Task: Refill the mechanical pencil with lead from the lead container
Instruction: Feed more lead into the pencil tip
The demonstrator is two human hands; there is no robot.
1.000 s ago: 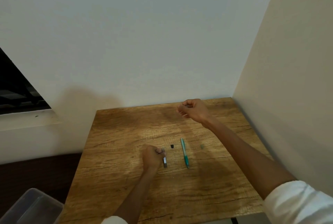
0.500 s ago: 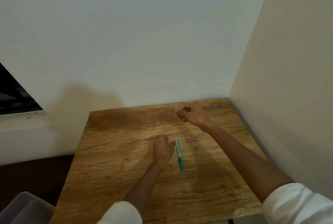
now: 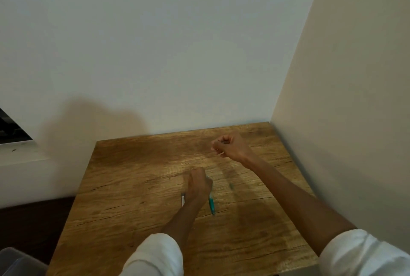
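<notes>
left hand closing over the upper end of the teal mechanical pencil lying on the table — pickup step, seemingly. lead container lying just left of that wrist. right hand hovering fisted, perhaps pinching lead — too fine to tell. next: lifting pencil toward right hand.

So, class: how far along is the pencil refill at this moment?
Done: the lead container lies on the table. In hand: the left hand covers the top of the teal pencil; the right hand is raised, fingers curled, perhaps pinching lead, too small to tell. Left: inserting lead, closing the pencil.
</notes>
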